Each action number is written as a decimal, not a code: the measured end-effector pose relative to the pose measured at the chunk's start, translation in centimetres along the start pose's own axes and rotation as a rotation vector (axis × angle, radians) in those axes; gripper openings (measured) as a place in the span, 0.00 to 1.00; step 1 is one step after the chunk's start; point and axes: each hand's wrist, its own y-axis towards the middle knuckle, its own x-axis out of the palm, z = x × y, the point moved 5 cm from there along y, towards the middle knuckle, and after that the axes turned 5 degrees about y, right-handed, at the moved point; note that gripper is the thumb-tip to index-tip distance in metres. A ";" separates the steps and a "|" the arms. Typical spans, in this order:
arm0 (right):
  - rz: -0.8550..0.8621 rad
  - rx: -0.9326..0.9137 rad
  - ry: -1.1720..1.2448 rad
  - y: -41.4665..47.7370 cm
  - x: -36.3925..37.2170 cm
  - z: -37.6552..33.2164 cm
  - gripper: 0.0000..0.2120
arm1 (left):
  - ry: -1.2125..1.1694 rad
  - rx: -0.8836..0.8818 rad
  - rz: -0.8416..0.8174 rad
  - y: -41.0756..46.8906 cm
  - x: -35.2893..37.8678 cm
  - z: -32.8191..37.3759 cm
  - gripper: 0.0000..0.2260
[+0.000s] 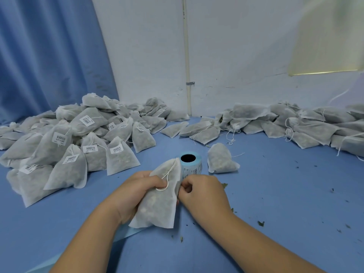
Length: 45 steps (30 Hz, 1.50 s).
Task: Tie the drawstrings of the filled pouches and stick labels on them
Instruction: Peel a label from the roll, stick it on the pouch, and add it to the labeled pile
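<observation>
— Pouch (161, 198) where?
— Between both hands, long axis pointing away, cinched neck farthest. Gripped by left hand (136, 192); right hand (199, 192) pinching its right edge.
— Label roll (192, 164)?
— Just beyond right hand, nearer it.

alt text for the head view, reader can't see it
Two hands hold a filled white pouch at a blue table: the left hand grips it, the right hand pinches its edge. A label roll sits just behind, with a pile of labelled pouches at left and unlabelled pouches at right.
</observation>
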 end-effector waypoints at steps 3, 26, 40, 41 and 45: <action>0.012 0.023 0.010 0.0 0.0 0.1 0.09 | 0.028 -0.022 0.044 0.1 -0.2 -0.2 0.14; 0.057 0.325 0.426 -1.4 -5.5 4.6 0.07 | -0.076 -0.008 0.041 -0.1 -0.7 -0.1 0.11; 0.294 0.261 0.599 -2.0 -10.1 3.5 0.07 | -0.161 0.061 0.098 -0.5 5.2 0.3 0.06; 0.301 0.258 0.586 -2.0 -10.0 3.5 0.07 | -0.147 0.035 0.109 -0.4 5.3 0.1 0.06; 0.315 0.220 0.522 -2.2 -9.2 3.4 0.07 | -0.145 -0.057 0.106 -0.5 5.6 -0.5 0.08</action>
